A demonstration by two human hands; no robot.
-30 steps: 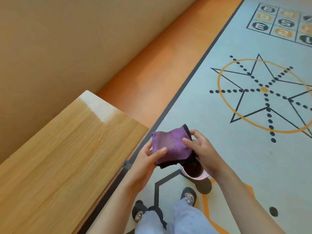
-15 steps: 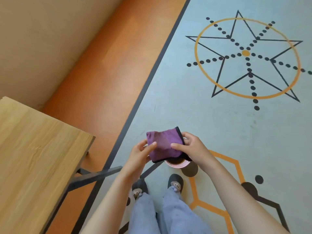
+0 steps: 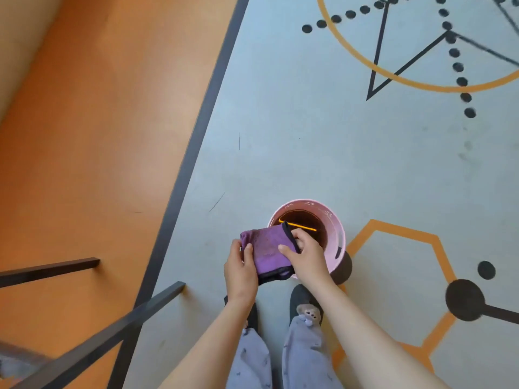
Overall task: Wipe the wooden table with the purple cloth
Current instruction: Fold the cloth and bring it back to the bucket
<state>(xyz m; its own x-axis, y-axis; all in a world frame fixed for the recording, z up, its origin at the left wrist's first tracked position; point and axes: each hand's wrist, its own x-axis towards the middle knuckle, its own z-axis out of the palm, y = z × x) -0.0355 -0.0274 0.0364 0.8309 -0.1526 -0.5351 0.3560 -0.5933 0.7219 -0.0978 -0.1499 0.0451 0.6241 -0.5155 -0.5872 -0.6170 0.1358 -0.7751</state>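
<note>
The folded purple cloth (image 3: 266, 245) with a black hem hangs in the air between both hands, just over the near left rim of a pink bucket (image 3: 335, 234). My left hand (image 3: 241, 272) grips the cloth's left end, thumb on top. My right hand (image 3: 307, 255) pinches its right end by the black hem. The wooden table top is out of view; only its dark metal leg bars (image 3: 112, 324) show at the lower left.
The pink bucket stands on the grey patterned floor in front of my feet (image 3: 304, 304), its inside dark with an orange line showing. An orange floor strip and a tan wall lie to the left. Star and hexagon floor markings spread to the right.
The view has tilted down and right, so the table top has left the frame. Both hands keep hold of the cloth, which now sits lower, over the bucket's edge.
</note>
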